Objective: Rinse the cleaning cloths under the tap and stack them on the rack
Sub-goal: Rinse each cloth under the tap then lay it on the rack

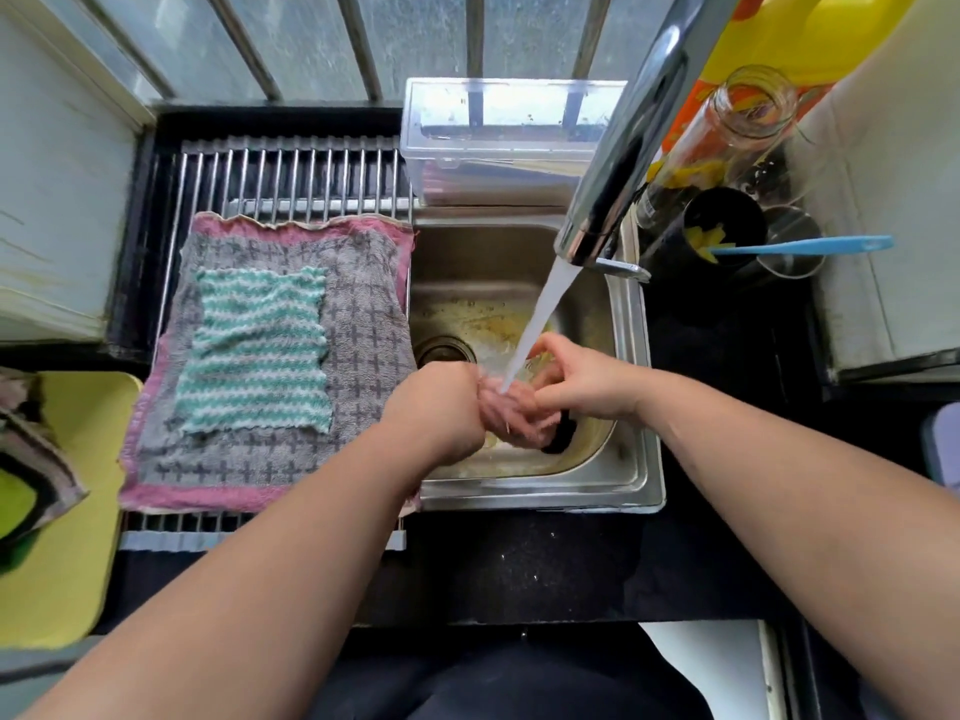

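Right fingers (543, 349) bent, pinching the upper edge of a bunched pink cloth (511, 415), just beside the falling stream of water (540, 309). Left fingers hidden behind the knuckles, curled in a fist round the near end of the same cloth. Close together, almost touching, the right hand (579, 379) and left hand (439, 407), with the wet wad gripped between them. Held over the basin of the sink (641, 407); lifted or resting on its floor, impossible to tell. Stream landing on the cloth right between the two hands.

Above and to the right, a chrome tap (623, 148) slanting down over the basin, running. Drain (444, 350) just behind the left hand.

Left of the sink, touching its rim, a metal rack (291, 174) of parallel bars. Spread flat on it, a grey cloth (363, 304) with a cross pattern and pink border, its right edge meeting the sink. On top of that, toward its left side, a smaller green-and-white striped cloth (257, 350), also flat.

Behind the sink, against the window bars (358, 44), a clear plastic box (498, 142). Right of the tap, on the dark counter (519, 563), a glass jar (743, 111), a black cup (722, 226) and a blue handle (800, 245) pointing right. At the far left, a yellow tray (67, 511) with a heap of folded cloth (31, 439) at its far-left corner
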